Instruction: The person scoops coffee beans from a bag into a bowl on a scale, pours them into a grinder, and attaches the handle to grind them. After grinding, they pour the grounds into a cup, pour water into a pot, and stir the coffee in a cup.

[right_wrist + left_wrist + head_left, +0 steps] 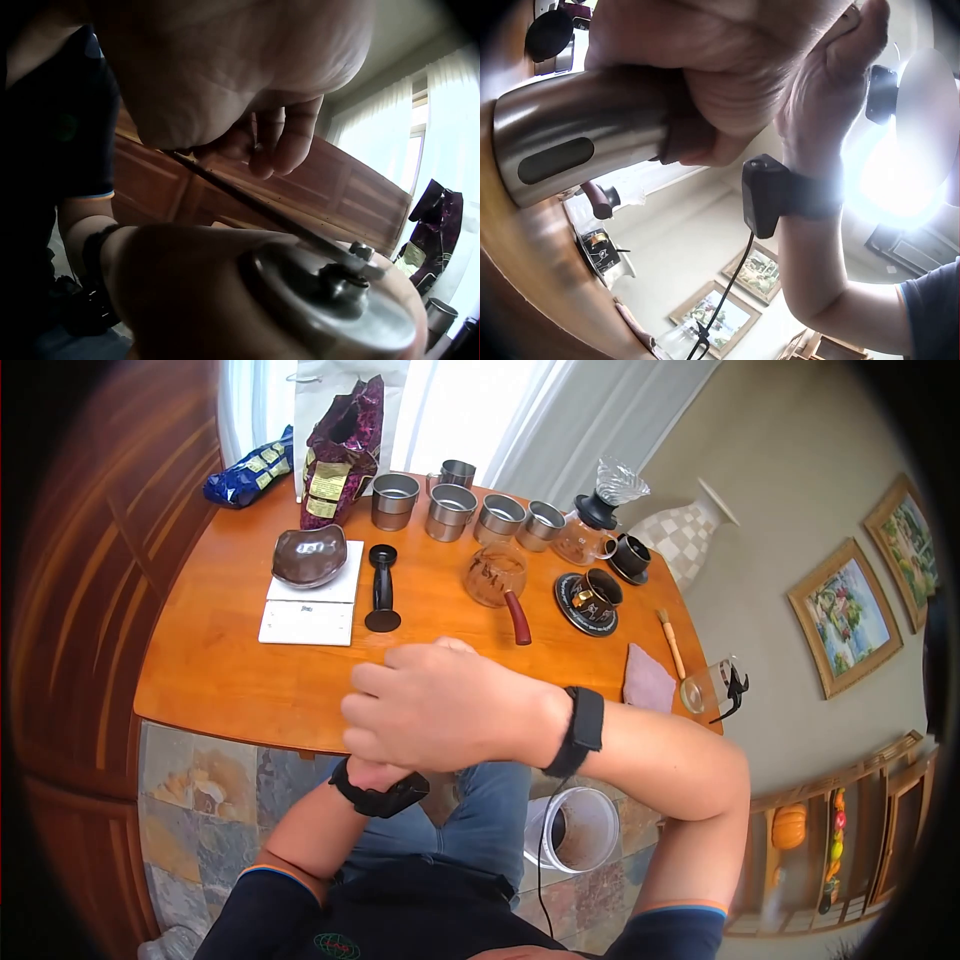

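My left hand grips a steel hand coffee grinder with a dark oval window and a brown band. Its round metal lid and long crank arm show in the right wrist view. My right hand curls its fingers round the far end of the crank, where the knob is hidden. In the head view, the right hand covers most of the left hand and the whole grinder, near the table's front edge.
A brown bowl sits on a white scale, beside a black dumbbell-shaped tool. Behind are several steel cups. A red-handled glass pot, saucer with cup and cloth lie rightward. A white bin stands below.
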{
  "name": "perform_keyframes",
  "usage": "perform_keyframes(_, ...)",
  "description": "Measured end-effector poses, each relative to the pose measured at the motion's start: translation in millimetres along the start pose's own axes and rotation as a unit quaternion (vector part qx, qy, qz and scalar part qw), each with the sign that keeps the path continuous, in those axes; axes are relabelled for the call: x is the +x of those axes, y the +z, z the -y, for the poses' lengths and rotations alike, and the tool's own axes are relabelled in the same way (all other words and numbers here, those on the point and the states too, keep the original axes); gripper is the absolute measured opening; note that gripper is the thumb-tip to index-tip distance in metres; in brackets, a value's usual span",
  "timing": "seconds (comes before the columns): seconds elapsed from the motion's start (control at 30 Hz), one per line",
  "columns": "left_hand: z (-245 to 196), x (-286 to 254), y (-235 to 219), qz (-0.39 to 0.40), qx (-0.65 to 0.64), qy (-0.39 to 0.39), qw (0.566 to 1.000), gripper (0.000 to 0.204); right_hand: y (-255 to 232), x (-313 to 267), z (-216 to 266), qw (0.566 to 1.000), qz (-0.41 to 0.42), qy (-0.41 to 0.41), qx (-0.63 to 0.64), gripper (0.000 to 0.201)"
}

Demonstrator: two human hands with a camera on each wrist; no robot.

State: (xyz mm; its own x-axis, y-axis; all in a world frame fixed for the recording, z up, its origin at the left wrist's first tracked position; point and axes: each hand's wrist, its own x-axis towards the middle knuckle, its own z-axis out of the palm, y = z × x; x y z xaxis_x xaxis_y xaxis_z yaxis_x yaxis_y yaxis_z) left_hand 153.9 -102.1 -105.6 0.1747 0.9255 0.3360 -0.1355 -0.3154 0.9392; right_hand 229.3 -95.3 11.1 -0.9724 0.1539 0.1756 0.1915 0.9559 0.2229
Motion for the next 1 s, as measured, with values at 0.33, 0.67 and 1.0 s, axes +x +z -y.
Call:
perform_keyframes(0.33,-7,5,4,-0.034,0.065,0.109,0.991,0.034,10,20,-47,0.998,-0.035,0.019,-0.058,0.039)
perform_keyframes(0.67,-9,4,-10,-0.013,0.062,-0.007,0.998,0.029,24,-75,-101,0.944,0.024,0.313,-0.099,0.039)
perform_keyframes(1.0,-8,5,-5,-0.065,0.061,0.057,0.994,0.03,-19,-133,-11,0.923,0.067,0.356,-0.127,0.043)
